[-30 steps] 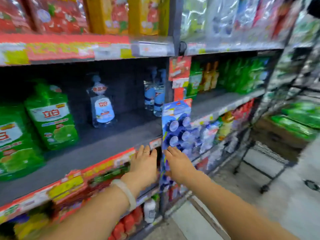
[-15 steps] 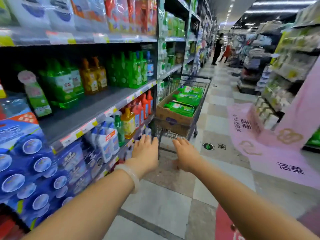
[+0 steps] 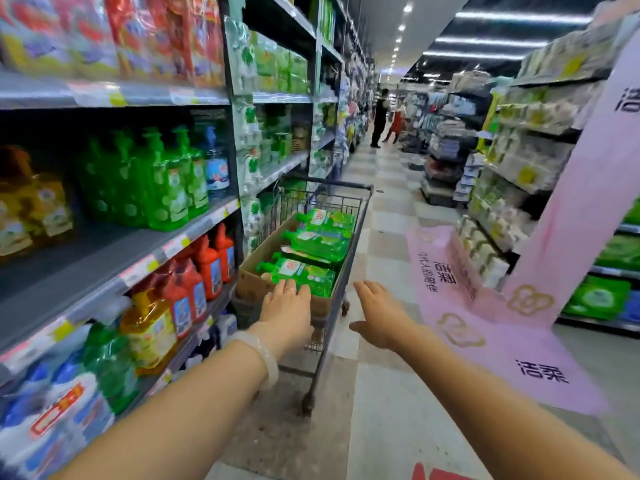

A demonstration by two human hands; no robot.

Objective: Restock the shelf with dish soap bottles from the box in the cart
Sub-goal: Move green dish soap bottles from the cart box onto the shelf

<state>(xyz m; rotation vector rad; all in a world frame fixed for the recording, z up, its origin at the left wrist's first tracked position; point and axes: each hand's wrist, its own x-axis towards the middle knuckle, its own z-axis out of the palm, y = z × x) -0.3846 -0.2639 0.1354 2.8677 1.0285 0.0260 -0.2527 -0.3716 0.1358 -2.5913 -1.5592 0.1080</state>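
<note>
1. Currently reaching: left hand (image 3: 286, 308) extended over the near edge of the box (image 3: 254, 284), fingers (image 3: 289, 287) straight, released, gripping nothing; contact with the nearest bottle cannot be told.
2. Right hand (image 3: 375, 315) beside the cart (image 3: 346, 258), spread flat, empty, likely poised for a two-handed lift.
3. Dish soap bottles (image 3: 304, 271) lying flat in the box, packed for transport.
4. Cart parked just beside the shelf (image 3: 104, 251), keeping carries short; bare shelf space awaits stock.
</note>
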